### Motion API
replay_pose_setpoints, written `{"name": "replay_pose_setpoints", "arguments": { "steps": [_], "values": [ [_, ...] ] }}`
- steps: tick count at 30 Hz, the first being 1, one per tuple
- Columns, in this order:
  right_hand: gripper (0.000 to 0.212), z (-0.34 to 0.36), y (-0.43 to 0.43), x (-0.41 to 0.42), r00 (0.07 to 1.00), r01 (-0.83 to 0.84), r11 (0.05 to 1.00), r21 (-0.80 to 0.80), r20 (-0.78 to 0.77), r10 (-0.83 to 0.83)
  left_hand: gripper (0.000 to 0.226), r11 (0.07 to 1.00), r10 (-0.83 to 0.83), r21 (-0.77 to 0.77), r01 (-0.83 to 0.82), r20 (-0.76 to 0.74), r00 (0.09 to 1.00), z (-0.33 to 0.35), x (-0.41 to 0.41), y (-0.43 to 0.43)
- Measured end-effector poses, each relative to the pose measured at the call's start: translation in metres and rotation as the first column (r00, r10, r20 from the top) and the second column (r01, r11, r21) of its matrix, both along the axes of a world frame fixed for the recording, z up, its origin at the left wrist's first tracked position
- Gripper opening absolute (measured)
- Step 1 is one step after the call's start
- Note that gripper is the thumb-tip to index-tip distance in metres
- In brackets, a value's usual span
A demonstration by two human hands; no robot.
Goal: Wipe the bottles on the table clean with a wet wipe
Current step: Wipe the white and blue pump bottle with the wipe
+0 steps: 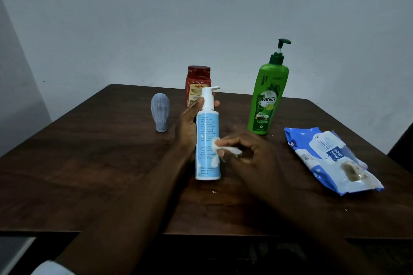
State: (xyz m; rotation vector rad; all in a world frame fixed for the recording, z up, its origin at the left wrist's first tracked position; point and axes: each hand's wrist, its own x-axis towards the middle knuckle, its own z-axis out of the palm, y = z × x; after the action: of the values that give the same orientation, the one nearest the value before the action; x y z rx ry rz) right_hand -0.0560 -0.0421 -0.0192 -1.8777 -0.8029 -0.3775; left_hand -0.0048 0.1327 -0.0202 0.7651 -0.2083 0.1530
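Note:
A light blue pump bottle with a white top (207, 140) stands upright at the middle of the dark wooden table (89, 163). My left hand (190, 125) grips its neck and upper body from the left. My right hand (243, 152) pinches a small white wet wipe (221, 146) and presses it against the bottle's right side, about mid-height. A green pump shampoo bottle (268, 96) stands at the back right. A red jar-shaped bottle (197, 80) stands behind the blue one, partly hidden. A small grey bottle (160, 111) stands cap-down at the left.
A blue and white pack of wet wipes (330, 158) lies flat on the right side of the table. A pale wall rises behind the table. The table's near edge runs just below my forearms.

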Motion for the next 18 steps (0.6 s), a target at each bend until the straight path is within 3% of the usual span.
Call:
{"name": "replay_pose_setpoints", "arguments": {
  "steps": [4, 10, 14, 16, 18],
  "values": [
    [0.015, -0.013, -0.014, -0.022, 1.000, -0.006, 0.998, -0.063, -0.021, 0.005, 0.049, 1.000, -0.004, 0.013, 0.004, 0.031, 1.000, -0.001, 0.000, 0.000],
    [0.013, -0.017, -0.021, -0.032, 0.996, -0.079, 0.991, -0.110, -0.052, 0.074, 0.041, 1.000, -0.020, -0.007, 0.020, 0.030, 0.999, 0.002, -0.005, -0.002],
    [0.014, -0.013, -0.017, -0.027, 0.998, -0.033, 0.999, -0.026, -0.055, 0.032, 0.052, 0.997, -0.007, 0.074, 0.006, 0.017, 1.000, 0.011, -0.013, -0.008],
    [0.012, -0.005, -0.012, -0.024, 1.000, -0.019, 0.999, 0.046, 0.000, 0.019, 0.066, 0.986, 0.036, 0.160, -0.039, 0.019, 0.999, 0.015, -0.017, -0.012],
    [0.012, 0.008, -0.009, -0.019, 0.996, 0.015, 0.994, 0.106, 0.090, -0.024, 0.064, 0.967, 0.083, 0.236, -0.094, 0.056, 0.995, 0.016, -0.021, -0.016]
  ]
}}
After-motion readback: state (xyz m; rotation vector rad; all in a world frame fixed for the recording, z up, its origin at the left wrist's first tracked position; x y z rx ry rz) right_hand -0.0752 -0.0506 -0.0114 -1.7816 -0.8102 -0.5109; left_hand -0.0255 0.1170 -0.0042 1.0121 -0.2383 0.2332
